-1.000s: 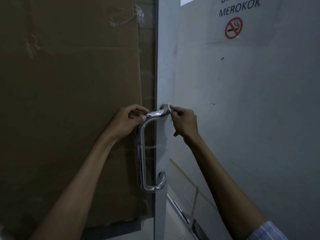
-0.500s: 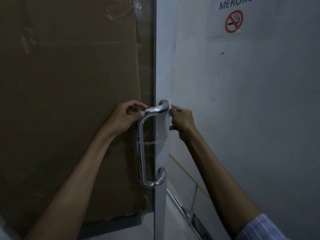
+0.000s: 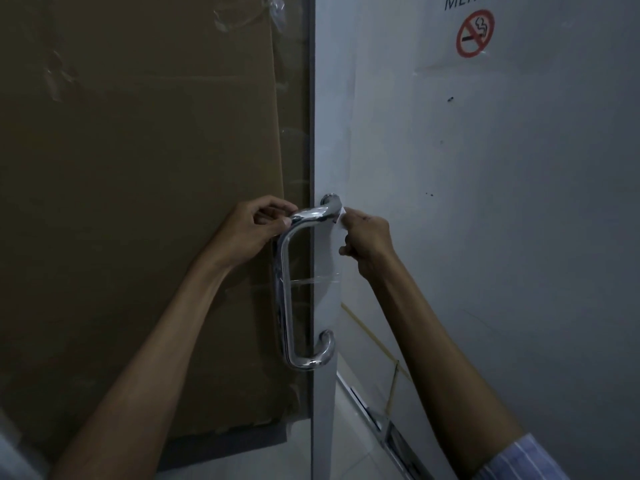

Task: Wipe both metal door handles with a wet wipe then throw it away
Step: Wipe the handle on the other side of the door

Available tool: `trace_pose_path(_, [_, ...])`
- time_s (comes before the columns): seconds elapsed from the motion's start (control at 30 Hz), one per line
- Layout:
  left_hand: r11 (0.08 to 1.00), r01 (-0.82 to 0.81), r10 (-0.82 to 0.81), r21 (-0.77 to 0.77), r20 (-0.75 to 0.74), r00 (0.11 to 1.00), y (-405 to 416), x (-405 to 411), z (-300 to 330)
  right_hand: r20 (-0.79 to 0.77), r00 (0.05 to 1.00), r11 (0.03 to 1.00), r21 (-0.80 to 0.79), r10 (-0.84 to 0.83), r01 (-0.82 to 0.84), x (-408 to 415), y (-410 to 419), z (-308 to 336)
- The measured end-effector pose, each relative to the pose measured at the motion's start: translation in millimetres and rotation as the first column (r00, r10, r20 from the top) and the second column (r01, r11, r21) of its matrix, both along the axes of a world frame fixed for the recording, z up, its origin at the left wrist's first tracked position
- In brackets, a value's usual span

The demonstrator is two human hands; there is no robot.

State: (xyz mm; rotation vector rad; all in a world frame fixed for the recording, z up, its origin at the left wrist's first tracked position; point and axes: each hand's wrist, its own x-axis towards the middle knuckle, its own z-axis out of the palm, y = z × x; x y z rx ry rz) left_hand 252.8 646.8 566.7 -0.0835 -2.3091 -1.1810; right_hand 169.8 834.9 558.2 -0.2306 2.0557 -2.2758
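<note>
Glass door: left hand grips handle; right hand pinches wipe.

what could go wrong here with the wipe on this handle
The right hand pinches only a small bit of wet wipe at the top bend of the metal handle, so it may slip or miss the long bar. The left hand grips that bend bare, possibly smudging it again.

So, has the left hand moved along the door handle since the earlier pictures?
No. The left hand still grips the upper bend of the door handle; only the view shifted, so the no-smoking sign sits higher.
</note>
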Motion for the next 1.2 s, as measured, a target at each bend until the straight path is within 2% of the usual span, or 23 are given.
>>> trace_pose_path(0.13, [1.0,-0.011,0.011,-0.002,0.001,1.0,2,2,1,0.065,0.997,0.999,0.02,0.038,-0.039,12,-2,1])
trace_pose_path(0.37, [1.0,-0.014,0.015,-0.017,0.019,1.0,2,4,1,0.12,0.989,0.996,-0.047,0.086,-0.081,28,-8,1])
trace_pose_path(0.7, [1.0,-0.003,0.002,0.014,0.029,1.0,-1,2,-1,0.374,0.916,0.949,-0.314,0.146,-0.023,30,-2,7])
trace_pose_path(0.83, [1.0,0.002,-0.003,0.03,0.043,0.999,-2,1,-2,0.389,0.903,0.949,-0.31,0.183,-0.058,35,-6,6])
trace_pose_path(0.93, [0.999,-0.001,0.0,0.037,0.033,0.999,-4,1,-3,0.422,0.886,0.931,-0.365,0.192,-0.028,39,-11,7])
trace_pose_path(1.07, [0.999,-0.001,0.0,0.036,0.029,1.0,-4,-1,-4,0.396,0.899,0.946,-0.318,0.189,-0.059,52,-23,7])
trace_pose_path(1.2, [0.998,0.001,-0.002,0.06,0.015,1.0,0,2,-3,0.354,0.929,0.956,-0.295,0.105,0.004,64,-32,8])
